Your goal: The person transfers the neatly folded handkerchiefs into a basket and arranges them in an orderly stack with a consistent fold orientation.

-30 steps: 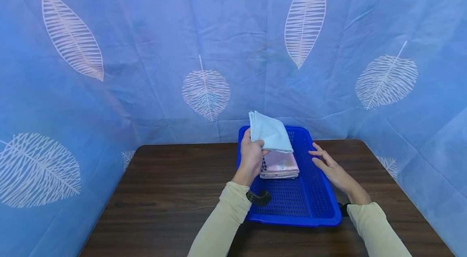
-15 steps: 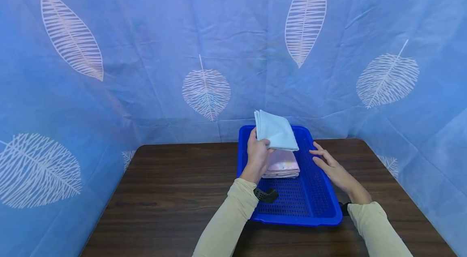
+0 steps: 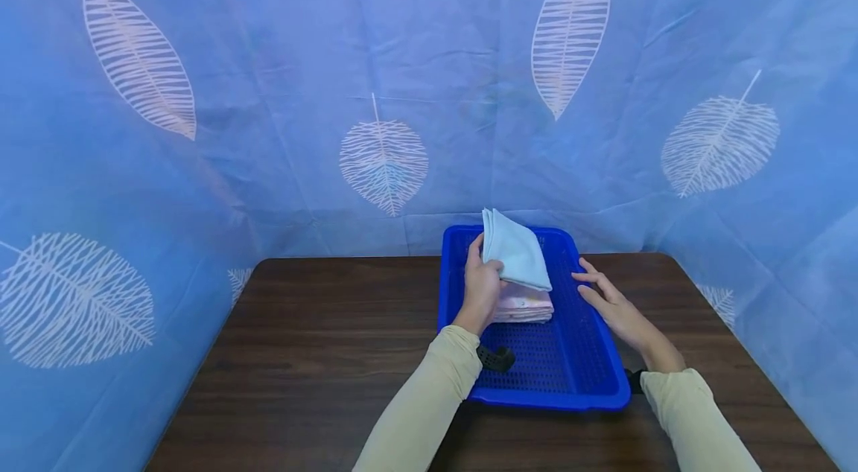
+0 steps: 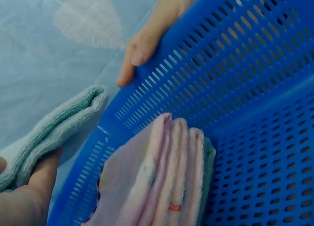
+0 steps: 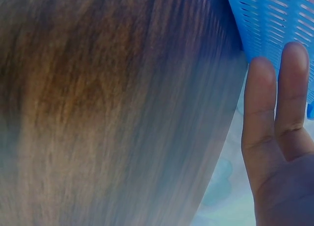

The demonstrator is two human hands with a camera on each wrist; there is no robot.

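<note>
My left hand (image 3: 481,293) pinches a folded light-blue towel (image 3: 515,252) by its near left side, thumb on top. The towel is held over a stack of folded pink towels (image 3: 526,312) and hides much of it in the head view. In the left wrist view the held towel (image 4: 59,125) shows its folded terry edge, and the stack (image 4: 147,182) has a green towel at its bottom. The stack sits inside a blue slotted plastic basket (image 3: 536,403). My right hand (image 3: 620,316) rests at the basket's right rim; two straight fingers (image 5: 260,98) show against its outer wall.
The basket stands on a dark wood-grain table (image 3: 322,338), near its back edge. Behind the table hangs a blue curtain (image 3: 281,122) with white leaf prints, also at both sides.
My left hand has carried the light-blue towel to the right, and in the last half second slightly lower over the pink stack. The right hand has stayed at the basket's rim.
</note>
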